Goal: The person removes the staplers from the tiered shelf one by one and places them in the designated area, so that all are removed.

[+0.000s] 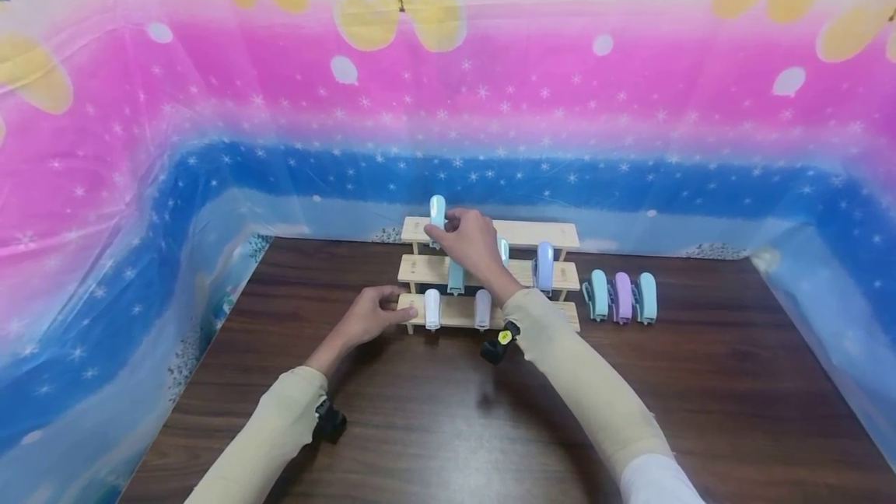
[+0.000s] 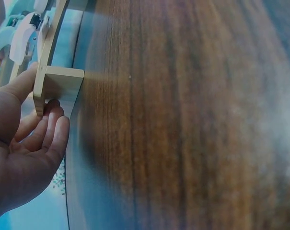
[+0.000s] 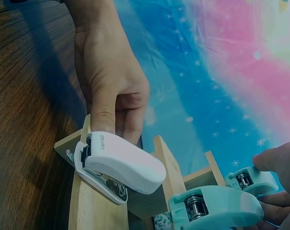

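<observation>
A three-step wooden display rack (image 1: 535, 234) stands toward the back of the table. At its top step, on the left, my right hand (image 1: 477, 246) pinches a mint stapler (image 1: 437, 211) between thumb and fingers. My left hand (image 1: 366, 316) grips the left end of the lowest step, thumb above the board and fingers under it in the left wrist view. On that step sit a white stapler (image 1: 432, 308) and a pale grey-lilac stapler (image 1: 482, 308). Behind them, the middle step bears a mint stapler (image 1: 456, 277) and a lavender stapler (image 1: 544, 264); my right hand partly hides another mint stapler (image 1: 503, 249).
Right of the rack, a mint stapler (image 1: 597, 294), a purple stapler (image 1: 621, 298) and another mint stapler (image 1: 647, 298) stand in a row on the dark wooden table (image 1: 434, 426). A printed cloth (image 1: 490, 131) hangs behind and along both sides.
</observation>
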A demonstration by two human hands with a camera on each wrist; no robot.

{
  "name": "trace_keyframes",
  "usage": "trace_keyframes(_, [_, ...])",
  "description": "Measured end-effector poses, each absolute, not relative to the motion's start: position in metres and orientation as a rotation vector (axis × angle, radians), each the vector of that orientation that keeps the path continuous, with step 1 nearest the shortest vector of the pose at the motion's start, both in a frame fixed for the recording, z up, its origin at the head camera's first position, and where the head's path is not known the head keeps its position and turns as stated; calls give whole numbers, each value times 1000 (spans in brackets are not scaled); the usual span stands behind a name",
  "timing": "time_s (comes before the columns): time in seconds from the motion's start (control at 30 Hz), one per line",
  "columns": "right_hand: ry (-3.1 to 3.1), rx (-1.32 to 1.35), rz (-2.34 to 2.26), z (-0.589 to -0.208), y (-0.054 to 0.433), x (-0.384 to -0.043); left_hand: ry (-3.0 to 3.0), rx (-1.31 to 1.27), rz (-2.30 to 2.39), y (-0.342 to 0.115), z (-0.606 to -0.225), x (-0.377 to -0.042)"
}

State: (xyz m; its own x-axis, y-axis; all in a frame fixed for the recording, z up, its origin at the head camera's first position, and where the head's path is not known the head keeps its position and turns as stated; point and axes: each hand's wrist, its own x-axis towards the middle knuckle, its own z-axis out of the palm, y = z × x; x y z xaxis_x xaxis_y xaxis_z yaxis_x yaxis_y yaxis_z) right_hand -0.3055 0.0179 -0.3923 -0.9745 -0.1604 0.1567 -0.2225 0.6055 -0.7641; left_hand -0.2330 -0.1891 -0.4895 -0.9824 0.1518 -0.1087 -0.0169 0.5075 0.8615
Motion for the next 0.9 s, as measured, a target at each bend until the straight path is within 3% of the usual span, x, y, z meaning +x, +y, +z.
trace_keyframes(0.9, [-2703,243,1411,-391,16,-312,2582,116,1478,-189,-490,-234])
